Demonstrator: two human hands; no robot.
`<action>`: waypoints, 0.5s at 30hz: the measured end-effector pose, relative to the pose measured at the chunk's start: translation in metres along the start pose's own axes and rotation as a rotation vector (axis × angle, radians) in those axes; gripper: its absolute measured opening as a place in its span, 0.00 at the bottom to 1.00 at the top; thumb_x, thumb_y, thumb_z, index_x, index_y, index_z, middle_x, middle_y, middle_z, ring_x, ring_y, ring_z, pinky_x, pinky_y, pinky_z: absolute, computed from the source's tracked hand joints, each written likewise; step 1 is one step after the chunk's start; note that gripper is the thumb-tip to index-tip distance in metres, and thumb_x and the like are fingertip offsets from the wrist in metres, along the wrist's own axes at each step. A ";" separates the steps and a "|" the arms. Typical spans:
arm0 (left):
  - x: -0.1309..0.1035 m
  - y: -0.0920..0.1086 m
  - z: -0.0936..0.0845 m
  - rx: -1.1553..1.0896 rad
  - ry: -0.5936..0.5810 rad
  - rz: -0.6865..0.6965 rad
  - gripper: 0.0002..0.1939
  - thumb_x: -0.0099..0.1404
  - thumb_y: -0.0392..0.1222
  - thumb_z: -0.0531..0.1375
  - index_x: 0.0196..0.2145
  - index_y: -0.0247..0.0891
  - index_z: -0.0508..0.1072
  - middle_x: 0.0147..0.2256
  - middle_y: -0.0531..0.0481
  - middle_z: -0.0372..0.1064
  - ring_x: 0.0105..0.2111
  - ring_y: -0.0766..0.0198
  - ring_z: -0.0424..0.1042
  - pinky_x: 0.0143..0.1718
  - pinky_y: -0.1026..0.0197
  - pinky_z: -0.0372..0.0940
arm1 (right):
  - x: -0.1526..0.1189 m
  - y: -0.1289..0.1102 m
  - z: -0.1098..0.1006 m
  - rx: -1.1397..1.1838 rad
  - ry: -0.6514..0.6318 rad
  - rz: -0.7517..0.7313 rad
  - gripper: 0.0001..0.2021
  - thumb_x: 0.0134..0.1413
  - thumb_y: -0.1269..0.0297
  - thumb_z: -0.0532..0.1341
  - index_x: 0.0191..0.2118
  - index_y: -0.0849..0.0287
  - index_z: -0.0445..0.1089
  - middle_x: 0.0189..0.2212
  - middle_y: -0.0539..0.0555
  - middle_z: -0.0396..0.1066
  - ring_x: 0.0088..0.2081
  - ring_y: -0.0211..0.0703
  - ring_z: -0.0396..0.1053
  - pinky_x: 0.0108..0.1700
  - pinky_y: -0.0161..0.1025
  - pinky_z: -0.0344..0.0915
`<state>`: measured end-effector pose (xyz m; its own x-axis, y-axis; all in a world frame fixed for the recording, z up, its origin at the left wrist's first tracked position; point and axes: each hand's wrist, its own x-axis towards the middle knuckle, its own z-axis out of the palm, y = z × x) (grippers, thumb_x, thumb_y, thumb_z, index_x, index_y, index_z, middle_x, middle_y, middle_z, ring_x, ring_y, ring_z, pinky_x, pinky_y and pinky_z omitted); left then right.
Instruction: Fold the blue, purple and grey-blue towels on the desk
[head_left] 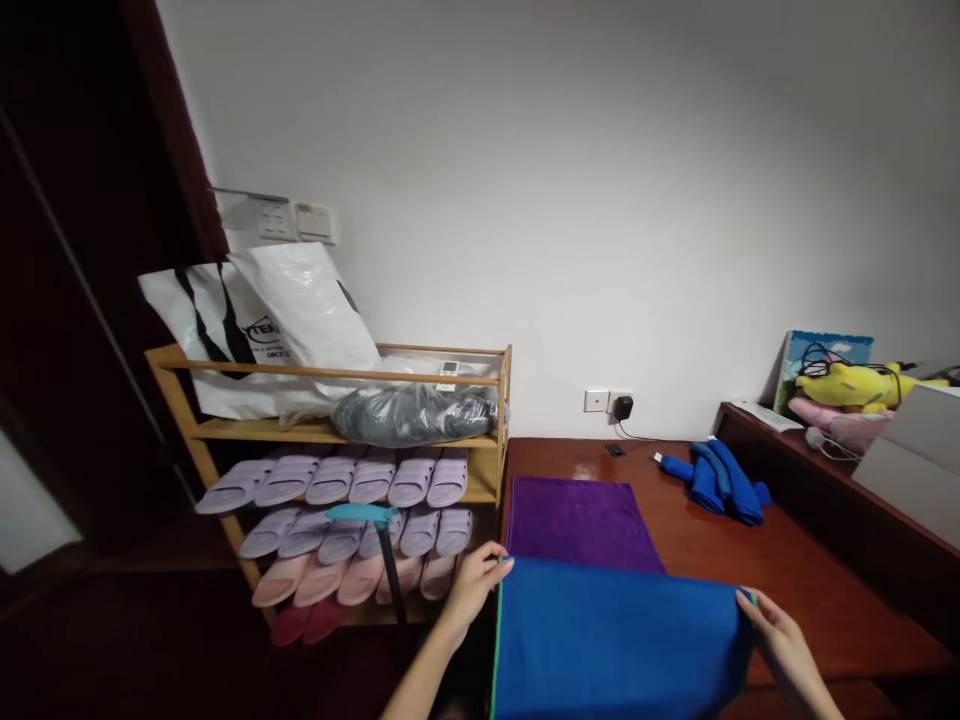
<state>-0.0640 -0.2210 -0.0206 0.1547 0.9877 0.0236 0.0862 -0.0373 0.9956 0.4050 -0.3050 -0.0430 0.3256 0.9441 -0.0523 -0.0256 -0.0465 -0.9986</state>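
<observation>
A blue towel (pixel 619 640) with green edging hangs spread between my hands. My left hand (pixel 478 580) pinches its upper left corner, and my right hand (pixel 776 625) grips the upper right corner. Its lower part runs out of the frame. Just beyond it, a purple towel (pixel 577 515) lies flat on the reddish-brown wooden tabletop (pixel 810 590), its near part hidden behind the blue one. Several rolled or folded blue towels (pixel 720 485) lie in a bunch at the back right of the tabletop.
To the left stands a wooden shoe rack (pixel 484 480) with several lilac slippers (pixel 375 475), a white bag (pixel 300 310) and a plastic-wrapped dark bundle (pixel 416 412). A blue-topped black pole (pixel 386 550) stands before it. A raised ledge on the right holds a yellow plush toy (pixel 855 385).
</observation>
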 end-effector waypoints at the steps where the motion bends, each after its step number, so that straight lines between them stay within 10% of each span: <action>1: -0.005 0.010 -0.002 -0.013 0.000 0.014 0.23 0.49 0.61 0.62 0.30 0.40 0.65 0.20 0.60 0.61 0.22 0.69 0.60 0.25 0.66 0.51 | -0.004 -0.008 -0.003 -0.002 0.011 -0.011 0.18 0.41 0.47 0.65 0.33 0.56 0.72 0.23 0.48 0.70 0.26 0.40 0.64 0.28 0.34 0.62; 10: -0.030 0.110 -0.018 0.019 0.130 0.272 0.14 0.55 0.52 0.63 0.30 0.38 0.69 0.26 0.54 0.67 0.28 0.65 0.66 0.30 0.65 0.59 | -0.020 -0.097 0.000 -0.254 0.203 -0.201 0.22 0.41 0.45 0.64 0.36 0.57 0.74 0.35 0.54 0.75 0.40 0.50 0.70 0.43 0.36 0.67; 15: -0.032 0.133 -0.035 0.207 0.270 0.430 0.12 0.50 0.50 0.66 0.25 0.39 0.74 0.27 0.54 0.65 0.27 0.66 0.63 0.29 0.65 0.58 | -0.025 -0.125 -0.006 -0.405 0.291 -0.423 0.23 0.33 0.42 0.65 0.31 0.57 0.75 0.37 0.56 0.73 0.42 0.52 0.69 0.45 0.40 0.66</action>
<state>-0.0918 -0.2521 0.1140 -0.0370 0.8796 0.4742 0.2674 -0.4485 0.8528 0.4056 -0.3244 0.0827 0.4729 0.7837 0.4026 0.5009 0.1368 -0.8546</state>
